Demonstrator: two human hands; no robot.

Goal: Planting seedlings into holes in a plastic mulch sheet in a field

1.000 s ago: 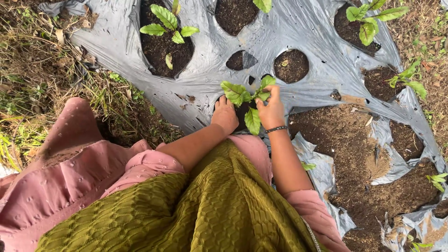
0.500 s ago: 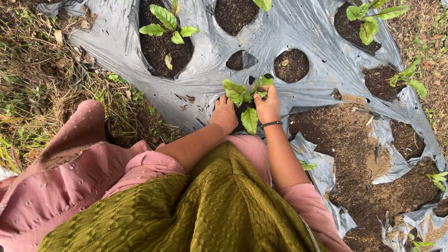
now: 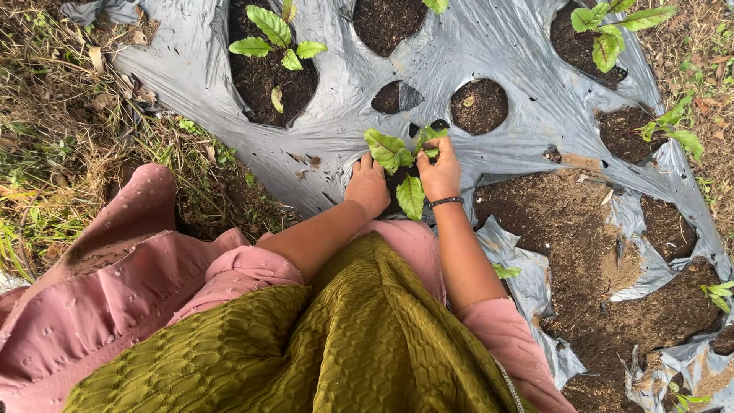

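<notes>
**Seedling in the planting hole**

You have a small leafy seedling (image 3: 403,164) standing upright in a soil-filled hole cut in the grey plastic mulch sheet (image 3: 489,53). Its broad green leaves, pale-veined, spread left, right and towards you. It sits between your two hands, touching both.

Garden bed: holed plastic mulch (image 3: 489,53), soil, seedlings (image 3: 277,34).

A seedling (image 3: 404,164) is sitting in a hole in the plastic mulch sheet (image 3: 497,53), between the left hand (image 3: 368,186) and right hand (image 3: 440,170). Another seedling (image 3: 277,37) is standing far left, and grass (image 3: 53,153) is lying left of the sheet.
</notes>
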